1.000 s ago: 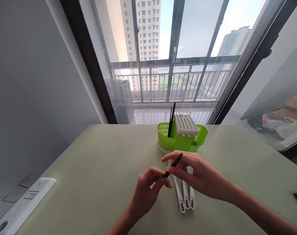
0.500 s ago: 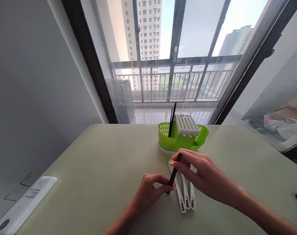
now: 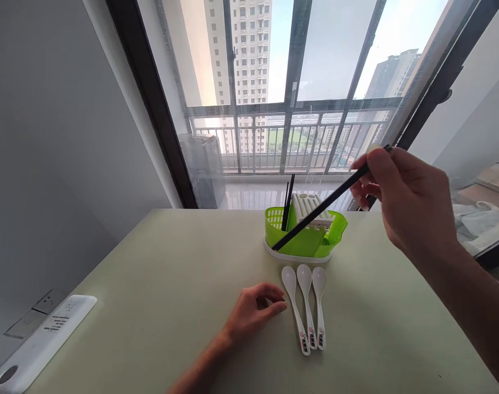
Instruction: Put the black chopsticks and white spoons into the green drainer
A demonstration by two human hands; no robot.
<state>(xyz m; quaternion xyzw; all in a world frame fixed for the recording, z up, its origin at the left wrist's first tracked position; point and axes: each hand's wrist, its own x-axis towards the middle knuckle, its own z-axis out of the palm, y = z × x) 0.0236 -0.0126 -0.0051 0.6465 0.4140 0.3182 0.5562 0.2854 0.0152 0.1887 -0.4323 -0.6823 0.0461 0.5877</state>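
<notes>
My right hand (image 3: 413,191) is raised at the right, its fingers closed on the upper end of black chopsticks (image 3: 327,201). They lie so close together that I cannot tell how many there are. They slant down to the left, across the front of a green cutlery holder (image 3: 298,243) with a white slotted top. My left hand (image 3: 257,309) rests on the table with thumb and fingers apart, holding nothing. Just right of it lie three white spoons (image 3: 304,273) side by side, bowls toward the holder. Other black chopsticks (image 3: 288,205) stand in the holder's left compartment.
A white power strip (image 3: 47,339) lies along the left edge of the pale table (image 3: 159,273). Behind the table's far edge are a glass door and a balcony railing (image 3: 253,137). White bags (image 3: 481,216) sit beyond the glass at the right.
My right hand has lifted the chopsticks up and to the right, away from the spoons. My left hand has let go of their lower end and stayed nearly in place.
</notes>
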